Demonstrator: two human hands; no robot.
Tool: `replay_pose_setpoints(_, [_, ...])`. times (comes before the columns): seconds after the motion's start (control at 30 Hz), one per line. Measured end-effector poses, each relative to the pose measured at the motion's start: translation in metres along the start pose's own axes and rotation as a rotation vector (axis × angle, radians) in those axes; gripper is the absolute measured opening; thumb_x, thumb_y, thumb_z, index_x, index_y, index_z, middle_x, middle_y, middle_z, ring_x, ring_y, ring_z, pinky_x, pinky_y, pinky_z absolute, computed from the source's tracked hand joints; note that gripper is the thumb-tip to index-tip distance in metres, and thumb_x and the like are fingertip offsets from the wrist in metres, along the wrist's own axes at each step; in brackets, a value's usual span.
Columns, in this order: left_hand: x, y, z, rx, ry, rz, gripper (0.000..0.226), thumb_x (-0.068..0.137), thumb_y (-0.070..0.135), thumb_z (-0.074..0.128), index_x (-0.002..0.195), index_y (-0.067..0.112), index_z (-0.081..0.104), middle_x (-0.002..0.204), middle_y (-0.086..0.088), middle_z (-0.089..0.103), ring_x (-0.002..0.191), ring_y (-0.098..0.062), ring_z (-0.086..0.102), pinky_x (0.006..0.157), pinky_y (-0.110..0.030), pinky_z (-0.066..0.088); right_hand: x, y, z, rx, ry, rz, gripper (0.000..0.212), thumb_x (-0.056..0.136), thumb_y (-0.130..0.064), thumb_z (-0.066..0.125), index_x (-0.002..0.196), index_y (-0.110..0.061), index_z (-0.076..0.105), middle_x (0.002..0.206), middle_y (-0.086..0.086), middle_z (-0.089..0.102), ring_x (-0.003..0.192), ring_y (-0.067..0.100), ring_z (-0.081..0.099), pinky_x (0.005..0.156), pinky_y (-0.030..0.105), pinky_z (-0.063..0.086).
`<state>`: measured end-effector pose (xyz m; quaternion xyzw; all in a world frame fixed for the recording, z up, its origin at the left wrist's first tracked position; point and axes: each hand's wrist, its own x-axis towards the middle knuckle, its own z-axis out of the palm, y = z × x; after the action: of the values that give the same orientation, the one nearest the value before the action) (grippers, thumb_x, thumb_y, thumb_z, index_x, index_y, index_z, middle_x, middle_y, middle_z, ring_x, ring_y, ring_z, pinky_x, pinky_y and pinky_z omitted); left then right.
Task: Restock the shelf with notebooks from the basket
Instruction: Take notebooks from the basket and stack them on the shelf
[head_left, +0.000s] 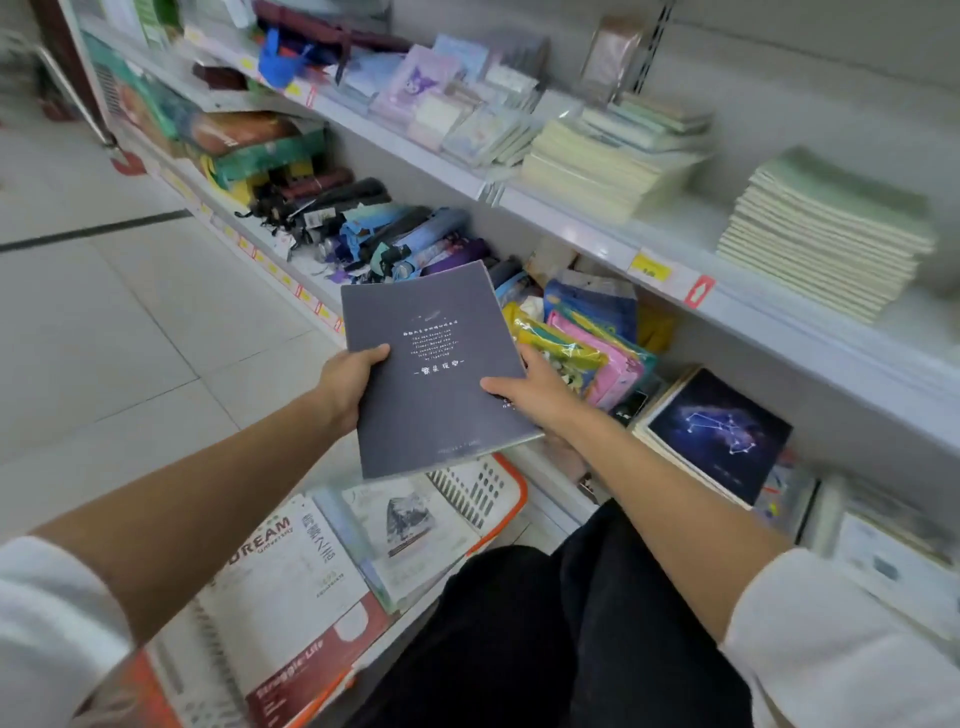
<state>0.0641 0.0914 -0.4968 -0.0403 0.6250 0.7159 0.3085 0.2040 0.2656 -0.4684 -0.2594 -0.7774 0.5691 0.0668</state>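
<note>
Both hands hold a dark grey notebook (431, 369) with small white print, flat in the air above the basket. My left hand (349, 385) grips its left edge, thumb on the cover. On the right edge sits my right hand (535, 391), thumb on top and fingers underneath. The orange basket (506, 501) with a white slotted wall lies below, holding several notebooks, among them a white "DREAM" one (291, 566). On the lower shelf to the right lies a stack of dark constellation-cover notebooks (719, 431).
The upper shelf (587, 234) carries stacks of pale green and cream notebooks (826, 234) and pastel pads. The lower shelf holds folded umbrellas (374, 228) and colourful pouches (587, 348). Tiled floor lies to the left. My dark trousers (561, 634) fill the bottom centre.
</note>
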Motion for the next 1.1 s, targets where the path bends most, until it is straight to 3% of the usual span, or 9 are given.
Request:
replay_pose_setpoints(0.2, [-0.024, 0.033, 0.107, -0.035, -0.096, 0.210, 0.034, 0.088, 0.024, 0.063, 0.119, 0.009, 0.060, 0.108, -0.008, 0.069, 0.083, -0.019, 0.067, 0.065, -0.029, 0.053, -0.035, -0.060, -0.110, 0.032, 0.179, -0.102, 0.041, 0.086, -0.001, 0.064, 0.113, -0.032, 0.063, 0.111, 0.000, 0.071, 0.094, 0.022, 0.070, 0.085, 0.036, 0.057])
replay_pose_setpoints(0.33, [-0.046, 0.067, 0.175, -0.057, -0.274, 0.208, 0.075, 0.063, 0.062, 0.071, 0.124, 0.020, 0.059, 0.112, -0.001, 0.070, 0.094, -0.023, 0.070, 0.083, -0.041, 0.057, -0.066, -0.080, -0.171, 0.147, 0.379, -0.147, 0.044, 0.084, 0.003, 0.065, 0.121, -0.021, 0.066, 0.103, 0.000, 0.073, 0.080, 0.015, 0.072, 0.065, 0.026, 0.058])
replay_pose_setpoints(0.4, [-0.055, 0.085, 0.209, -0.033, -0.384, 0.223, 0.085, 0.056, 0.065, 0.071, 0.128, 0.022, 0.056, 0.112, -0.001, 0.070, 0.092, -0.025, 0.071, 0.081, -0.044, 0.058, -0.079, -0.083, -0.199, 0.237, 0.475, -0.170, 0.043, 0.083, 0.006, 0.063, 0.118, -0.017, 0.068, 0.094, 0.000, 0.075, 0.073, 0.014, 0.072, 0.059, 0.025, 0.056])
replay_pose_setpoints(0.6, [-0.099, 0.129, 0.302, 0.229, -0.591, 0.420, 0.051, 0.081, 0.036, 0.070, 0.123, 0.010, 0.054, 0.118, -0.005, 0.065, 0.096, -0.022, 0.067, 0.076, -0.032, 0.056, -0.092, -0.088, -0.266, 0.430, 0.804, -0.203, 0.036, 0.081, 0.005, 0.063, 0.112, -0.013, 0.069, 0.100, 0.005, 0.073, 0.084, 0.023, 0.070, 0.083, 0.037, 0.058])
replay_pose_setpoints(0.67, [-0.102, 0.133, 0.323, 0.311, -0.597, 0.460, 0.034, 0.089, 0.011, 0.064, 0.117, 0.014, 0.046, 0.113, -0.004, 0.060, 0.092, -0.021, 0.062, 0.070, -0.031, 0.052, -0.086, -0.091, -0.284, 0.477, 0.907, -0.173, 0.023, 0.081, 0.003, 0.065, 0.096, -0.013, 0.069, 0.093, 0.005, 0.072, 0.081, 0.023, 0.068, 0.084, 0.036, 0.056])
replay_pose_setpoints(0.77, [-0.095, 0.131, 0.337, 0.347, -0.605, 0.390, 0.039, 0.088, -0.007, 0.055, 0.120, 0.012, 0.045, 0.110, -0.007, 0.060, 0.081, -0.019, 0.061, 0.058, -0.027, 0.055, -0.066, -0.089, -0.302, 0.486, 0.987, -0.124, 0.012, 0.081, 0.001, 0.066, 0.085, -0.010, 0.066, 0.094, 0.011, 0.068, 0.073, 0.021, 0.062, 0.078, 0.035, 0.053])
replay_pose_setpoints(0.83, [-0.082, 0.125, 0.340, 0.345, -0.589, 0.361, 0.045, 0.082, -0.011, 0.056, 0.123, 0.007, 0.051, 0.118, -0.010, 0.060, 0.089, -0.021, 0.061, 0.065, -0.030, 0.057, -0.049, -0.079, -0.312, 0.414, 1.040, -0.026, 0.016, 0.081, -0.006, 0.069, 0.097, -0.004, 0.067, 0.095, 0.011, 0.067, 0.078, 0.026, 0.062, 0.076, 0.035, 0.051])
replay_pose_setpoints(0.93, [-0.068, 0.120, 0.337, 0.388, -0.542, 0.523, 0.050, 0.075, -0.015, 0.066, 0.117, 0.012, 0.061, 0.112, -0.006, 0.063, 0.099, -0.022, 0.060, 0.087, -0.036, 0.054, -0.039, -0.062, -0.322, 0.361, 1.144, 0.080, 0.014, 0.079, -0.015, 0.071, 0.084, -0.003, 0.066, 0.101, 0.016, 0.070, 0.088, 0.031, 0.064, 0.080, 0.038, 0.053])
replay_pose_setpoints(1.1, [-0.059, 0.115, 0.337, 0.512, -0.493, 0.777, 0.034, 0.078, 0.002, 0.075, 0.110, 0.012, 0.070, 0.104, 0.002, 0.066, 0.102, -0.014, 0.060, 0.096, -0.029, 0.047, -0.062, -0.063, -0.318, 0.344, 1.192, -0.136, 0.026, 0.089, -0.029, 0.065, 0.097, -0.006, 0.056, 0.080, 0.000, 0.056, 0.075, 0.018, 0.053, 0.063, 0.028, 0.038])
